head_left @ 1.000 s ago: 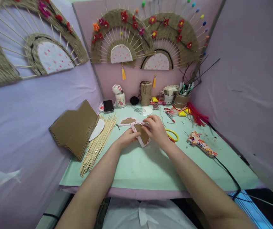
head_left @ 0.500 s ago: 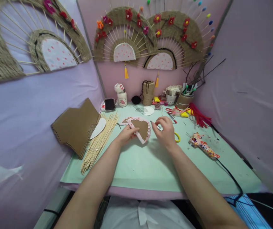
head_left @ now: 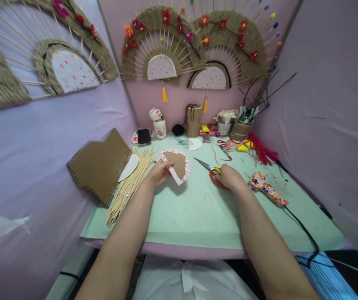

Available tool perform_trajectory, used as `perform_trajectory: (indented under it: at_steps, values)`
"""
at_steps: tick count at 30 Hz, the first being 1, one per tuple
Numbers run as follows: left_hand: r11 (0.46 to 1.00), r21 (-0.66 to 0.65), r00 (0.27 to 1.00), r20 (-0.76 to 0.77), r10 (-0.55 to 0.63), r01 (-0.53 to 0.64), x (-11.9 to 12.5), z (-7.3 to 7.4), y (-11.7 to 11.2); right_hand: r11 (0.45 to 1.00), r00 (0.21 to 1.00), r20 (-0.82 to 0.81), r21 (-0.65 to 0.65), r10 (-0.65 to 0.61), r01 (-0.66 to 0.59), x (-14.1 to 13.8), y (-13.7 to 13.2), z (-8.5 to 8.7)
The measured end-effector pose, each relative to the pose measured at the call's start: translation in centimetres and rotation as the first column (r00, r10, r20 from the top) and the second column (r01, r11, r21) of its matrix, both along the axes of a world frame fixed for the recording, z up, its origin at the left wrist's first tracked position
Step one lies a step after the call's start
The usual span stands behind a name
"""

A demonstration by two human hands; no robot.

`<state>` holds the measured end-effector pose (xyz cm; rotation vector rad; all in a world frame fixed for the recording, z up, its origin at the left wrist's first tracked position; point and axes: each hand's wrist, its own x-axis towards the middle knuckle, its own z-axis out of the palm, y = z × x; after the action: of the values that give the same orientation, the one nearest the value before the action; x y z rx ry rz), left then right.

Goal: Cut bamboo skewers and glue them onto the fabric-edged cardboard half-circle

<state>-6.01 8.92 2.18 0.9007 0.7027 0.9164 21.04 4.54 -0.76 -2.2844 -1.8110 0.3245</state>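
Note:
My left hand is closed on a half-round cardboard piece, its thumb on the brown face. Pink dotted fabric is folded in pleats around the curved rim and runs along the straight side. To the right, my right hand is closed at the handles of a pair of scissors, low over the table. The blades point left towards the cardboard piece, a short gap away from it. One orange-red handle loop shows below; part of the yellow one is hidden by my fingers.
Thin bamboo sticks, a white half-round and brown cardboard lie left. A floral-patterned glue gun with a black cord rests right. Behind stand a twine spool, a pen holder and red pipe cleaners.
My right hand has moved right and down with the scissors, whose blades and orange-red loop now show more. My left hand has shifted slightly left with the cardboard piece.

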Motion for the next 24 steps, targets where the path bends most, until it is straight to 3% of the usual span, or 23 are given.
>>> perform_trajectory:
  at_steps: [7,12,17,24]
  values:
    - [0.998,-0.005,0.998,-0.020,0.057,-0.057,-0.5,0.0,0.4,0.968,0.995,-0.059,0.242,0.078,-0.061,-1.7,-0.6,0.9]
    - [0.999,0.002,0.995,-0.095,0.043,-0.043,-0.9,-0.2,0.5,0.825,0.972,0.004,0.528,0.236,-0.202,-2.4,-1.5,1.6]
    - [1.000,0.005,0.985,-0.173,-0.020,0.022,-0.9,-0.2,0.3,0.765,0.942,0.115,0.556,0.315,-0.324,-1.6,-2.2,1.3]
    - [0.999,0.003,0.977,-0.209,-0.045,0.046,-0.7,-0.4,0.2,0.752,0.939,0.116,0.570,0.325,-0.330,-1.0,-2.5,0.8]
